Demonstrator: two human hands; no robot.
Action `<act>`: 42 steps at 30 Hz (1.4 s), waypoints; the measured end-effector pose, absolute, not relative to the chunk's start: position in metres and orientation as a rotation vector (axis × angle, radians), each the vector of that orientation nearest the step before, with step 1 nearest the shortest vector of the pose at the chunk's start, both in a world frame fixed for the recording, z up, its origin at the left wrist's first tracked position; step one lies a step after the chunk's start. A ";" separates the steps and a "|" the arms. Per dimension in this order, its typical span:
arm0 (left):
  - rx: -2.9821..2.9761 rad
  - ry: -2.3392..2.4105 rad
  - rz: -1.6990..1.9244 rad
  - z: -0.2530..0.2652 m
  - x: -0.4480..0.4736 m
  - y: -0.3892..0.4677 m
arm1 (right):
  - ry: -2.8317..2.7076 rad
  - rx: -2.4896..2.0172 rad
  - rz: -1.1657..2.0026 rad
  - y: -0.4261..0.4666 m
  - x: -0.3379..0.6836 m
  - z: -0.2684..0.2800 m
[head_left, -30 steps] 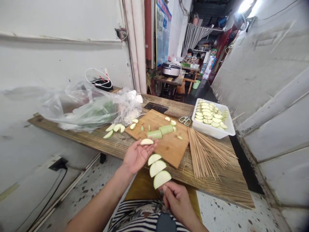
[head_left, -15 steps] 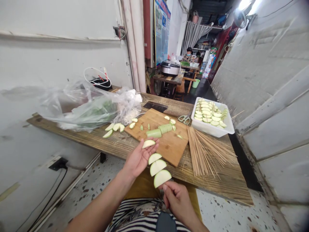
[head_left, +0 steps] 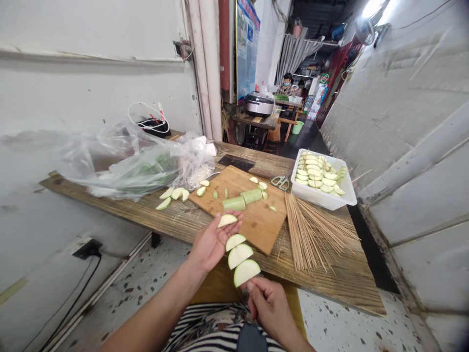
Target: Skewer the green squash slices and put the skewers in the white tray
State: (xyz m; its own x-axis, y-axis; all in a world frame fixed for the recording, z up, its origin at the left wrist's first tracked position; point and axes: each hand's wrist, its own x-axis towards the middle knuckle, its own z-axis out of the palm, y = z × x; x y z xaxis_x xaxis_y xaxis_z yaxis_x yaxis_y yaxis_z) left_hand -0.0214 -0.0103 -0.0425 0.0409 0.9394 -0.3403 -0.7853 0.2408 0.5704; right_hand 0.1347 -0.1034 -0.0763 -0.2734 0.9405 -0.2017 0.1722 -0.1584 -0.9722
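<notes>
My left hand point(head_left: 212, 242) is turned palm up with its fingers stretched out. A half-round, green-edged squash slice point(head_left: 227, 220) rests on those fingers, beside the thumb. Three more half-round slices point(head_left: 240, 256) line up between my hands, threaded on a skewer that they mostly hide. The thumb and bent fingers of my right hand point(head_left: 267, 300) pinch the skewer's near end, just below the lowest slice. Beyond my left hand lies the wooden cutting board point(head_left: 262, 227), bearing cut pieces of peeled green squash point(head_left: 234, 203) and a few smaller bits.
Bamboo skewers point(head_left: 308, 234) fan out right of the board. Behind them stands a white tub point(head_left: 330, 200) of skewered slices. Scissors point(head_left: 280, 182) and a dark cleaver blade point(head_left: 236, 162) lie farther back. Loose slices point(head_left: 178, 193) and a plastic bag point(head_left: 124, 161) occupy the left. A person point(head_left: 286, 85) sits far behind.
Almost nothing differs. My left hand and the slice on it have shifted very slightly right; my right hand keeps its pinch on the skewer.
</notes>
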 end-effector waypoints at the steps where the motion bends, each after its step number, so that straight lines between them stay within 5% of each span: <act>1: 0.254 0.747 1.340 -0.043 -0.021 -0.011 | -1.450 -1.307 1.493 -0.103 0.135 -0.076; 42: 0.386 0.873 1.357 -0.043 0.001 -0.017 | -1.384 -1.314 1.483 -0.101 0.134 -0.078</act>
State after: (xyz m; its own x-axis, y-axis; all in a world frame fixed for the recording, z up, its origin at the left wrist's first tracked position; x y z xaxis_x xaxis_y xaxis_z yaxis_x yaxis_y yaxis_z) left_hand 0.0006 -0.0168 -0.0427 -0.0291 0.9478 -0.3174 -0.6816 0.2134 0.6999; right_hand 0.1342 -0.1011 -0.0782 -0.2315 0.9513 -0.2034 0.1375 -0.1750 -0.9749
